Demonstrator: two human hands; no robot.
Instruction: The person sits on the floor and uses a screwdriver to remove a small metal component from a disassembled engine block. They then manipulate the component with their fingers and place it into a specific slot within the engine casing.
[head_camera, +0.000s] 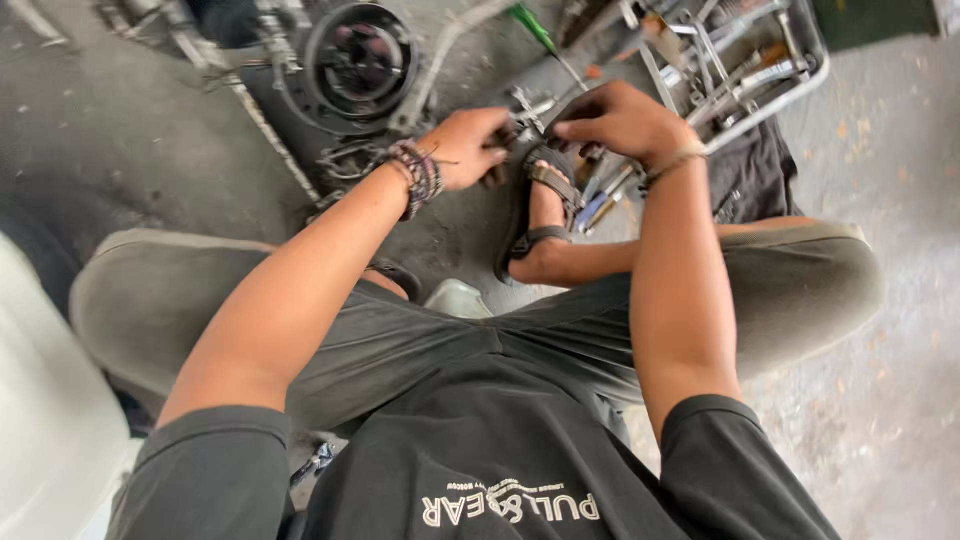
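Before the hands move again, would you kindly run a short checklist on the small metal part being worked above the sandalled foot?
1. Left hand on the small metal part: ok, its fingers reach it.
2. Right hand on the same part: ok, fingers curled over it from above.
3. Grip firmness: cannot tell, the fingers hide the contact.
4. Sandalled foot clear of the work: not ok, it lies directly below both hands.
5. Tools within reach: ok, the metal tray of tools lies just beyond the right hand.
6. Green-handled screwdriver free: ok, it lies untouched on the floor.

Both hands (545, 135) together, fingers curled
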